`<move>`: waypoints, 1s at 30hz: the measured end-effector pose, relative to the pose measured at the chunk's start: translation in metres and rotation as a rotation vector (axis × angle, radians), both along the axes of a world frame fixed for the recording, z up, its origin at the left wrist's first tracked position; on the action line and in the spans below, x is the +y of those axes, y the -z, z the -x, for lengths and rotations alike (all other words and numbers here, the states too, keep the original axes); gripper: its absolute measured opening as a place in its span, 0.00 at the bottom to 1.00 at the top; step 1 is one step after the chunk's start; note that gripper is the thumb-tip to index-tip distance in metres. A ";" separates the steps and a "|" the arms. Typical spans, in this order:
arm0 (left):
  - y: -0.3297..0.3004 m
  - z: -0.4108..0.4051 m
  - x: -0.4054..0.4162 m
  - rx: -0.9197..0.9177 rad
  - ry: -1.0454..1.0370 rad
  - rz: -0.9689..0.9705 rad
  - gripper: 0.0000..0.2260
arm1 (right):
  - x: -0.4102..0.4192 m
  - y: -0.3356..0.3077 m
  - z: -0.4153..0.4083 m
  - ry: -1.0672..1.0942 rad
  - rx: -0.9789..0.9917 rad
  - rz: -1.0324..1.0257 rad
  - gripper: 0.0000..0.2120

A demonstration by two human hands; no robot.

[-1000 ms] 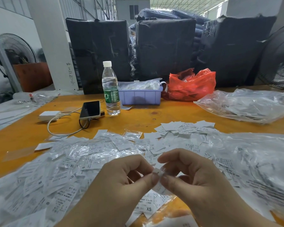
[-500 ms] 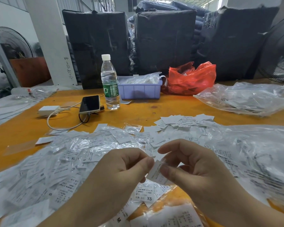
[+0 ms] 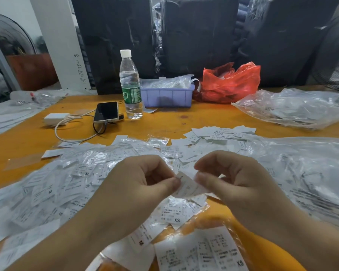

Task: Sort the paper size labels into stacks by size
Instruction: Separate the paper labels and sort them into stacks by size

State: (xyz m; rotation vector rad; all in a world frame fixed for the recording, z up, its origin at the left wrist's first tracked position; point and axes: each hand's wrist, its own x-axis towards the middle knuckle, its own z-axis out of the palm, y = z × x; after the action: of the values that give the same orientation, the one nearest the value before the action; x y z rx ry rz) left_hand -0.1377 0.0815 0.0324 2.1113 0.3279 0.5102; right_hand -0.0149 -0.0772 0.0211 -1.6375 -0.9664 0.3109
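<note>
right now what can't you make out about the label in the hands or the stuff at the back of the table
- Held label, head view: its size letter is covered by the left hand and right hand pinching it, and the print is blurred.
- Purple bin: contents hidden under crinkled clear plastic.
- Red bag: opaque, contents unseen.
- Bottle: label text too small to read.
- Fan: cut off by the right edge.

Orange table [image 3: 164,122]: loose size labels [image 3: 53,190], phone [image 3: 106,112], water bottle [image 3: 130,85], purple bin [image 3: 166,95].

Labels [image 3: 176,216]: XS, M, XL (S too)
</note>
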 end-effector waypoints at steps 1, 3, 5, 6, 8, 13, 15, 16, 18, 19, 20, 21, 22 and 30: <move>0.001 0.000 0.002 0.011 -0.005 0.012 0.03 | -0.001 0.000 -0.004 0.047 -0.075 0.023 0.07; 0.001 0.000 0.005 0.035 -0.021 0.021 0.04 | -0.002 0.000 -0.012 0.111 -0.278 0.144 0.08; 0.002 0.000 0.008 0.047 -0.045 0.004 0.05 | -0.003 0.001 -0.019 0.149 -0.422 0.326 0.07; 0.004 0.000 0.009 0.043 -0.067 -0.028 0.05 | -0.003 0.002 -0.022 0.163 -0.480 0.416 0.08; 0.005 -0.001 0.011 0.011 -0.128 -0.128 0.04 | -0.003 0.005 -0.027 0.176 -0.569 0.540 0.09; 0.004 0.000 0.013 -0.078 -0.234 -0.317 0.00 | -0.004 0.005 -0.025 0.155 -0.575 0.713 0.20; 0.004 0.000 0.010 -0.018 -0.223 -0.392 0.04 | -0.005 0.004 -0.022 0.161 -0.567 0.739 0.22; 0.006 0.000 0.009 0.019 -0.210 -0.409 0.06 | -0.005 0.003 -0.021 0.167 -0.575 0.731 0.22; 0.009 0.000 0.008 0.073 -0.191 -0.404 0.08 | -0.005 0.002 -0.020 0.173 -0.586 0.704 0.21; 0.010 0.000 0.008 0.090 -0.187 -0.392 0.07 | -0.004 0.002 -0.021 0.174 -0.585 0.694 0.20; 0.011 0.000 0.009 0.109 -0.179 -0.382 0.07 | -0.004 0.002 -0.021 0.174 -0.580 0.684 0.19; 0.012 0.000 0.010 0.127 -0.168 -0.374 0.07 | -0.004 0.003 -0.022 0.175 -0.577 0.672 0.18; 0.012 0.000 0.010 0.139 -0.158 -0.364 0.07 | -0.004 0.004 -0.022 0.177 -0.582 0.655 0.17; 0.010 0.000 0.003 0.081 -0.096 -0.272 0.06 | -0.003 0.002 -0.021 0.269 -0.543 0.294 0.10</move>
State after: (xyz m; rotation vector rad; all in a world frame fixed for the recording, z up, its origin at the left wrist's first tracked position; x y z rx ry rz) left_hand -0.1372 0.0847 0.0225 2.3928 0.4278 0.5522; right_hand 0.0065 -0.0806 0.0188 -2.1562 -1.1143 -0.1991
